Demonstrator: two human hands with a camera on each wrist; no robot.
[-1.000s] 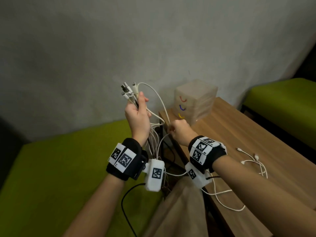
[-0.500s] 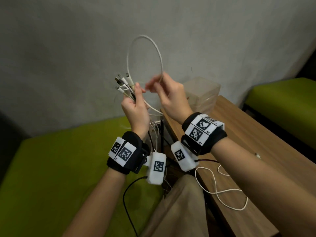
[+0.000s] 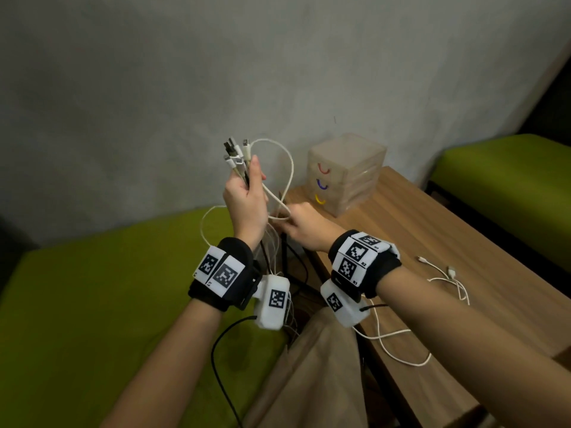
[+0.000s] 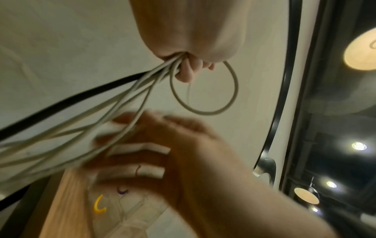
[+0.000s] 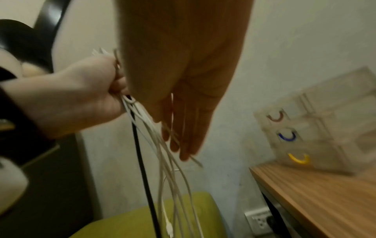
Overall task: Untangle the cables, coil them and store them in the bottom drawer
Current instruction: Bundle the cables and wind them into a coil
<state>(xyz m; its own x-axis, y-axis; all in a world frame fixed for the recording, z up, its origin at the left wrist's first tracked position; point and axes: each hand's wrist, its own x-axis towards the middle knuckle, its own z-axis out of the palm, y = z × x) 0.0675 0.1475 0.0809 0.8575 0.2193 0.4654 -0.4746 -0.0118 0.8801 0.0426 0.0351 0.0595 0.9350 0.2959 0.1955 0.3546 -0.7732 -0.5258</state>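
My left hand is raised and grips a bundle of white cables with one black one, plugs sticking up above the fist. One white loop arcs out to the right of it. My right hand is lower, just under the left fist, with straight fingers among the hanging strands; blur hides whether any strand is pinched. The translucent drawer unit stands on the wooden table, its bottom drawer marked by a yellow handle.
More white cable lies loose on the table by my right forearm. Green cushions lie left of the table and at the far right. A wall socket sits low under the table edge.
My right hand has dropped from beside the plugs to the strands below the left fist. The tall loop it held up has sunk and now hangs to the right.
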